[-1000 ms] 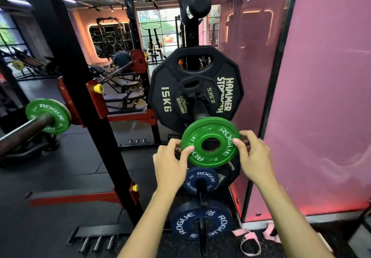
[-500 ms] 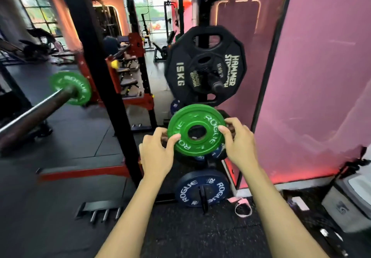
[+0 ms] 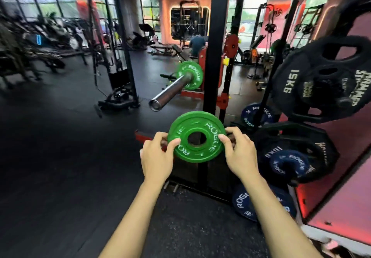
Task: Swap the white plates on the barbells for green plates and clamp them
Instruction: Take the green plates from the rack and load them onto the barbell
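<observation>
While you face the rack:
Held plate: you carry a green plate (image 3: 197, 136) upright at chest height, below the barbell sleeve (image 3: 169, 91).
Left hand (image 3: 157, 158): grips its left rim.
Right hand (image 3: 239, 152): grips its right rim.
Barbell: another green plate (image 3: 190, 75) sits on it, no clamp visible.
Storage: black and blue plates (image 3: 288, 163) hang at your right.

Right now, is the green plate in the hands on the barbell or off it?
Off. Both hands, left and right, hold the green plate by its edges, short of the bare barbell sleeve.
</observation>
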